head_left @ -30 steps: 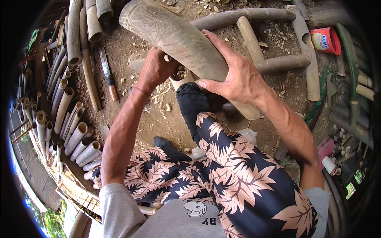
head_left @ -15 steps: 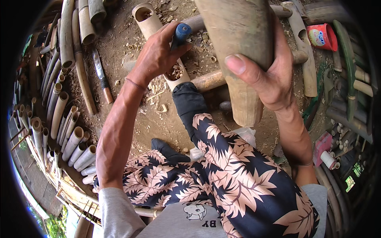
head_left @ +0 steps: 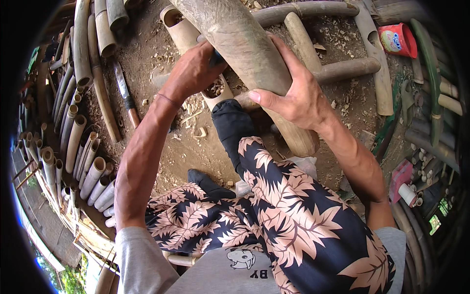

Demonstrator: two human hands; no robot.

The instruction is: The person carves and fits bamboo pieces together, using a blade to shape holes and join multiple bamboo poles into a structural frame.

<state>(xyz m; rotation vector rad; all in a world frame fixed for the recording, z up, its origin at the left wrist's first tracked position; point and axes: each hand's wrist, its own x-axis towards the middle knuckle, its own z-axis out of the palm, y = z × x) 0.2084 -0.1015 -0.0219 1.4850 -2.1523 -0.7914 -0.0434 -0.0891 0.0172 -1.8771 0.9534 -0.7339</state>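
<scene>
A thick, smooth bamboo piece [head_left: 240,44] runs slanting from the top of the view down to the right, its narrower end over my knee. My right hand [head_left: 299,102] grips its right side, thumb across the top. On the other side, my left hand [head_left: 192,71] is closed round a blue-handled tool [head_left: 215,59]; most of it is hidden behind the bamboo piece. Below them lies a bamboo frame, its left rail [head_left: 183,35] cut with openings that hold shavings. My black-covered foot [head_left: 231,117] rests at the lower end of that rail.
A long-bladed knife [head_left: 120,81] lies on the soil at the left, beside bamboo poles [head_left: 99,68]. Several cut bamboo tubes [head_left: 93,176] stand farther left. At the right are a red tub [head_left: 397,40], a green pole [head_left: 431,83] and a pink box [head_left: 402,179]. Shavings litter the ground.
The bamboo piece has swung left at its upper end and now slants across the tool handle. My right hand has moved left with it. More of the frame's crossbars show.
</scene>
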